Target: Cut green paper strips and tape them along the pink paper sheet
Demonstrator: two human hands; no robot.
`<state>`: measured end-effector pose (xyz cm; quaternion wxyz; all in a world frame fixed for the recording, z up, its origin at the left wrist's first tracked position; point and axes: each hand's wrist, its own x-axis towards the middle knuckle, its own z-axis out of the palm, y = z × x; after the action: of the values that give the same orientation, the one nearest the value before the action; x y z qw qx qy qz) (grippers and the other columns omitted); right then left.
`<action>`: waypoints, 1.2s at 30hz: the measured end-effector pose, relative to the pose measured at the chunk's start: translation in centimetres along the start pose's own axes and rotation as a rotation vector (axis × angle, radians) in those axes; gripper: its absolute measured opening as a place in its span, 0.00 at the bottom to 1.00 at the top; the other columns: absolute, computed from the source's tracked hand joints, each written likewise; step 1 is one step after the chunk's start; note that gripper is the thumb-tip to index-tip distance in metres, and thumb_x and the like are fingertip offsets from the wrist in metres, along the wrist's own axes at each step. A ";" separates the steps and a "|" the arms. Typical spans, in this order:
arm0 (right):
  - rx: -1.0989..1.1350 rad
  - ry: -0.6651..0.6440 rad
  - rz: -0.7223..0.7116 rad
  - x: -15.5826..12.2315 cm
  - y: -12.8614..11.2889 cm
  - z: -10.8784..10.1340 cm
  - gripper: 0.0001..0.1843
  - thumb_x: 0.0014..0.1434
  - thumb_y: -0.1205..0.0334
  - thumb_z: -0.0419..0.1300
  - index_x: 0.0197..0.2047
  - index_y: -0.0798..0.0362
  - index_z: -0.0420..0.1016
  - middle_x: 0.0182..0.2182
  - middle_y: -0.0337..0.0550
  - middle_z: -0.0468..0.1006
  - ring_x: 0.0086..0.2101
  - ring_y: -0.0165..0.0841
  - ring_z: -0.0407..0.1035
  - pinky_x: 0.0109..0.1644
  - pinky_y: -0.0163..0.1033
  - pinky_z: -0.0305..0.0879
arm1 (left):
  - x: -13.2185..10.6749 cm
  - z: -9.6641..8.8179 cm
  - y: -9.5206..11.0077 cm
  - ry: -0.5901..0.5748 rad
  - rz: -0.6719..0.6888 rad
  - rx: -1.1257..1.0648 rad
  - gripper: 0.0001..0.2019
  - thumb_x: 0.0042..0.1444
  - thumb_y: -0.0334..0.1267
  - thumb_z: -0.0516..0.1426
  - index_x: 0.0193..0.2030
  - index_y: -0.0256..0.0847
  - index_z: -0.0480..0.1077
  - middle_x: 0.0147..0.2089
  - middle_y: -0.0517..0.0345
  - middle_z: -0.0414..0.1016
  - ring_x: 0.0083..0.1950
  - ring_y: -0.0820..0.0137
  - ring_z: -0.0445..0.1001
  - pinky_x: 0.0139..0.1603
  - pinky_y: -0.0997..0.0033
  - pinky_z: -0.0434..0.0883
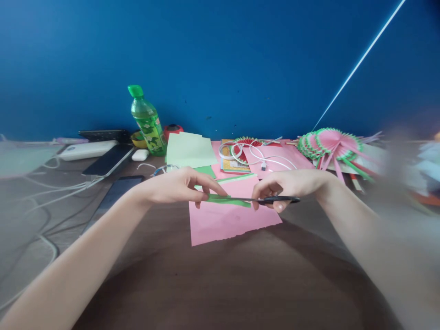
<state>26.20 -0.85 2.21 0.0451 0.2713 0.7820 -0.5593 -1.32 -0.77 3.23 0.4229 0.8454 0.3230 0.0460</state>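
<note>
Between thumb and fingers, my left hand [187, 187] pinches a narrow strip of green paper [237, 202], held level above the table. My right hand [280, 188] grips black-handled scissors [280, 200], fingers closed round the handles. The blades point left and lie along the green strip; whether they are parted I cannot tell. Under both hands lies a pink paper sheet [227, 224] with a ragged near edge. Behind my hands, pale green paper [190, 150] rests on other coloured sheets.
At the back left stands a green bottle [147, 123]. Phones [108, 160], a white power bank [88, 150], a white earphone case [140, 155] and cables lie on the left. A white cable [271, 158] coils over papers. Pink-and-green folded paper rosettes [332, 142] sit at right, before a blue wall [220, 64].
</note>
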 end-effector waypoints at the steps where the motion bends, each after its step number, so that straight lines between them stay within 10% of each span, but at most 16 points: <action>1: 0.009 -0.001 -0.004 0.0 0.0 0.0 0.22 0.48 0.54 0.64 0.44 0.58 0.71 0.30 0.40 0.70 0.26 0.23 0.61 0.30 0.29 0.60 | 0.0 0.0 0.0 0.005 -0.003 0.004 0.20 0.48 0.29 0.50 0.46 0.48 0.74 0.43 0.62 0.74 0.32 0.77 0.70 0.34 0.80 0.65; 36: -0.049 -0.012 0.049 0.2 -0.4 0.4 0.22 0.49 0.51 0.61 0.42 0.58 0.70 0.27 0.38 0.67 0.26 0.24 0.60 0.29 0.31 0.61 | 0.2 0.3 0.1 -0.002 0.018 -0.037 0.19 0.49 0.29 0.51 0.46 0.47 0.74 0.50 0.63 0.74 0.47 0.71 0.72 0.42 0.80 0.65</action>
<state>25.71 -1.25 2.32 0.0701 0.2856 0.7883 -0.5404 -1.03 -0.89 3.05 0.4382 0.8405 0.3140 0.0550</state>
